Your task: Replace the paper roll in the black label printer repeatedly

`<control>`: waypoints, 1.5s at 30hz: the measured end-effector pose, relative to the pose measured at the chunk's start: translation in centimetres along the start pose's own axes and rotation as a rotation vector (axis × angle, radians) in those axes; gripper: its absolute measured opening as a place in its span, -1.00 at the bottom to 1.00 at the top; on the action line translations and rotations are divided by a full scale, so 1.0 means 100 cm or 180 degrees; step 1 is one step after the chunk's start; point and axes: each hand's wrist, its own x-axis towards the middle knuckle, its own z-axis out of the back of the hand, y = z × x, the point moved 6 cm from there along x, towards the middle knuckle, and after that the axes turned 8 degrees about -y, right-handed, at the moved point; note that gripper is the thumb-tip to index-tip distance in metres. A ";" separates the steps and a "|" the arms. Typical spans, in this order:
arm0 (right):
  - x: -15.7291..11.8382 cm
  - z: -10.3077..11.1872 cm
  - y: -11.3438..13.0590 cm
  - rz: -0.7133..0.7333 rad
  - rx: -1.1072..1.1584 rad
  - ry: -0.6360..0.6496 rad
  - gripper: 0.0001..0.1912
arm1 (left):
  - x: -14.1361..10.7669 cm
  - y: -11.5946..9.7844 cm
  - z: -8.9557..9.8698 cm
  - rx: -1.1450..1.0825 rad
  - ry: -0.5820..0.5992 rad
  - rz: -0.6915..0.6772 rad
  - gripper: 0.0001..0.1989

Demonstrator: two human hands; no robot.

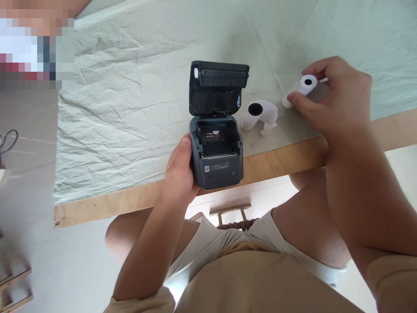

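Observation:
My left hand (180, 167) grips the left side of a dark portable label printer (217, 169), its fingers partly hidden beneath. The printer's lid (218, 87) is swung up, and its roll bay shows bare inside. Just right of it, a used paper roll (250, 117) with a black core stands on the cloth, its torn end curling out. Farther right, my right hand (339, 93) has thumb and fingers around a white paper roll (298, 91) with a small dark core hole. That roll is upright but tilted, close to the cloth.
A pale green wrinkled cloth (130, 108) covers the wooden table (107, 204), whose front edge runs below my hands. A wooden stool (231, 211) stands under the edge. A black cable (9, 139) lies at far left, below a blurred-out patch.

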 end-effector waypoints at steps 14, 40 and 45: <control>0.001 0.017 0.008 0.1176 0.1092 -0.1089 -0.31 | 0.002 -0.003 -0.005 -0.0139 0.0230 -0.0049 -0.66; -0.095 -0.013 0.164 0.2795 0.0895 -0.0070 -0.74 | -0.003 -0.005 -0.004 0.0123 0.0827 -0.0067 -0.46; -0.094 -0.012 0.165 0.2829 0.0793 -0.0074 -0.69 | -0.004 -0.004 -0.005 0.0239 0.0877 -0.0088 -0.41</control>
